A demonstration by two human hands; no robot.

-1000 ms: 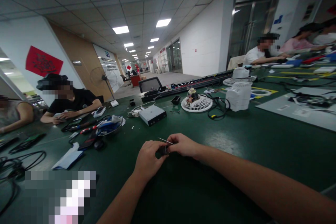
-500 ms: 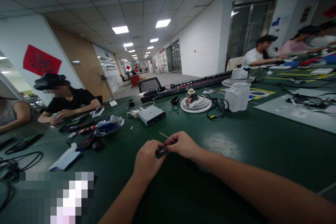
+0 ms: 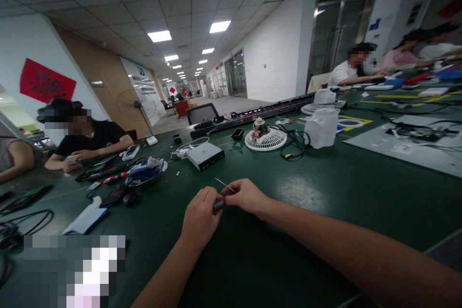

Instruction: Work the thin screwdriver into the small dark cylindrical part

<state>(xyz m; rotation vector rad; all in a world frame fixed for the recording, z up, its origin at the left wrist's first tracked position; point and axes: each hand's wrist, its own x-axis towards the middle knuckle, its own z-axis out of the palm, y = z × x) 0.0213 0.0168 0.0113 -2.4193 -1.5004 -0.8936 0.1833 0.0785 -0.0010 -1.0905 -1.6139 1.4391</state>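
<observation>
My left hand [image 3: 199,215] is closed around a small dark piece [image 3: 218,204], roughly cylindrical, whose exact kind I cannot make out. Close against it, my right hand [image 3: 248,197] pinches a thin metal rod [image 3: 224,184] that points up and to the left. The fingers of both hands meet at the dark piece, and the rod's lower end is hidden by the right fingers. Just beyond the hands, a grey optical disc drive [image 3: 205,155] lies on the green table [image 3: 252,255].
Behind the hands are a white fan grille [image 3: 266,139] with an exposed motor, a small black box [image 3: 237,134], and a white housing [image 3: 321,128] with a black cable. Tools and a blue cloth bundle [image 3: 144,172] lie at left. A person in black [image 3: 97,134] sits there.
Both hands stay together, and the dark piece has turned slightly between them. The whole view has shifted a little, so the scene sits slightly further left and higher.
</observation>
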